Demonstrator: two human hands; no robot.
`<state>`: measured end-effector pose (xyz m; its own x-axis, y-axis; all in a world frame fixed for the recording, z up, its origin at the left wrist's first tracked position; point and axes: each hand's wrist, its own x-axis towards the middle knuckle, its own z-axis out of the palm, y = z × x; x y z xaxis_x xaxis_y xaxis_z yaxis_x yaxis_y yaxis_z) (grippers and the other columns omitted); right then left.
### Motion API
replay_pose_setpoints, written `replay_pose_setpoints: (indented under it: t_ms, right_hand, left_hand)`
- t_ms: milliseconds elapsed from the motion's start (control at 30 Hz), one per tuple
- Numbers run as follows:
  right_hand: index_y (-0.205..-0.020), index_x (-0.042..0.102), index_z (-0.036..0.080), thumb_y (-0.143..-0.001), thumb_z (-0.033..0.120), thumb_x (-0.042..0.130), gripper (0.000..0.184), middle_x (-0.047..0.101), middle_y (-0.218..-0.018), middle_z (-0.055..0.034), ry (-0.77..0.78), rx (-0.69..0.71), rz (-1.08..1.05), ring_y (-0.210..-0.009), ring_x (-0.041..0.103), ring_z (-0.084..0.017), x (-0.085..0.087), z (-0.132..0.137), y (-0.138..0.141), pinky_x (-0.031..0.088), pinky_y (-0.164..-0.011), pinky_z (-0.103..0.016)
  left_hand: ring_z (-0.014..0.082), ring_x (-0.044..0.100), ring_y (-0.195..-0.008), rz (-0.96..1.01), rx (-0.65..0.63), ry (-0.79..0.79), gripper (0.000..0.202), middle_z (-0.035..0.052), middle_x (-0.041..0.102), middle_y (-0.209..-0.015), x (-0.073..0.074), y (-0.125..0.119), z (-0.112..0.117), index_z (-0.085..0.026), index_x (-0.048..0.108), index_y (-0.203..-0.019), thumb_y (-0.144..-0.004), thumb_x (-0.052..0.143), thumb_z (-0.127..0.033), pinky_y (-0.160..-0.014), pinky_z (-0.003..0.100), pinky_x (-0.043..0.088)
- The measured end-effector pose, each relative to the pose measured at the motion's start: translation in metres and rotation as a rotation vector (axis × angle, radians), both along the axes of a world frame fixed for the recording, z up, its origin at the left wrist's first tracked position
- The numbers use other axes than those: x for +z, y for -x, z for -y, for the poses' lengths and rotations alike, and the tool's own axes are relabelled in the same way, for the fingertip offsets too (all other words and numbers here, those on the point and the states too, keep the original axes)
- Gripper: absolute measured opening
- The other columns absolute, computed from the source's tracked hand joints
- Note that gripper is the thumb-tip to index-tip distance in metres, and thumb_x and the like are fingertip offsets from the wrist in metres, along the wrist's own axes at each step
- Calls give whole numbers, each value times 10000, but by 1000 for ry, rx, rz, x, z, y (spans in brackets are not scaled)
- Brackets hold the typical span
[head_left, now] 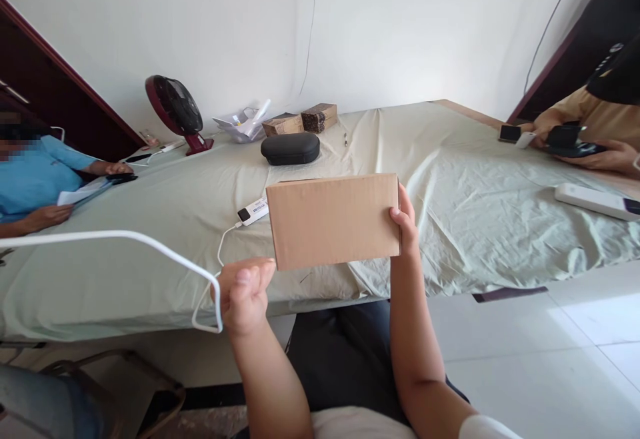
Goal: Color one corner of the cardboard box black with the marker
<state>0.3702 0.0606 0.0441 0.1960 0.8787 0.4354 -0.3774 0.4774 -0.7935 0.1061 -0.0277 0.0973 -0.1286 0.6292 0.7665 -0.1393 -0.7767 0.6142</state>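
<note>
My right hand [406,220] grips the right edge of a plain brown cardboard box [334,220], holding it upright above the near edge of the table. My left hand [243,296] is closed in a loose fist just below the box's lower left corner; whether it touches the box I cannot tell. A white cable [150,242] loops past that fist and runs to a white adapter [253,211] lying on the cloth behind the box.
A pale green cloth [475,186] covers the table. A black case [290,148], two small brown boxes [300,120], a red fan [176,109] and a white tray [240,126] stand at the back. One person sits at the left, another at the right with phones. A white power strip [595,200] lies right.
</note>
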Motion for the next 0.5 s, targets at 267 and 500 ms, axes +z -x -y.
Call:
replay_pose_setpoints:
  t_ms: [267, 500]
  right_hand:
    - [-1361, 682, 331, -744, 588, 817, 682, 669, -1516, -44, 17, 12, 14, -1525, 505, -403, 0, 1, 1, 451, -1242, -578]
    - [-1326, 691, 344, -740, 565, 807, 637, 674, -1495, -41, 24, 35, 4, -1475, 556, -397, 0, 1, 0, 474, -1224, -583]
  left_hand:
    - [43, 130, -426, 32, 178, -3, 651, -78, 119, -523, -14, 4, -11, -181, 202, -575, -1006, 668, -323, -456, 261, 126]
    - [55, 181, -449, 79, 314, 89, 670, -77, 136, -546, -19, 10, -15, -192, 222, -584, -953, 745, -389, -466, 284, 162]
